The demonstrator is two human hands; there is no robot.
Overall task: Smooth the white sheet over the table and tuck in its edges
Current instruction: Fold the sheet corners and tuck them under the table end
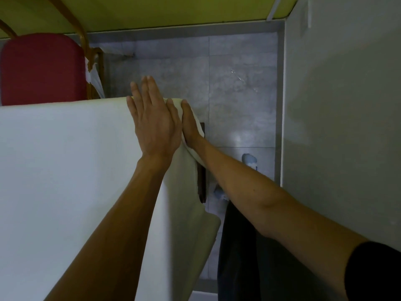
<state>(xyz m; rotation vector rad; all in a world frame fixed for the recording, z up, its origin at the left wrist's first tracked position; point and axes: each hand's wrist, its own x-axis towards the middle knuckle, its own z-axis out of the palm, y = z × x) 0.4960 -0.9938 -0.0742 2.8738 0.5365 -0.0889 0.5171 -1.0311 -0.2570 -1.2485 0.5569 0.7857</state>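
- The white sheet covers the worktop and fills the left half of the frame. Its loose edge hangs down at the centre bottom.
- Your left hand lies flat on the sheet at the far corner. It is released, and the straight fingers reach over the edge.
- Your right hand is also released and presses a bunched fold against the side of the corner. Its lower fingers are hidden.
- A red chair stands at the upper left, and the grey tiled floor is beyond the corner.
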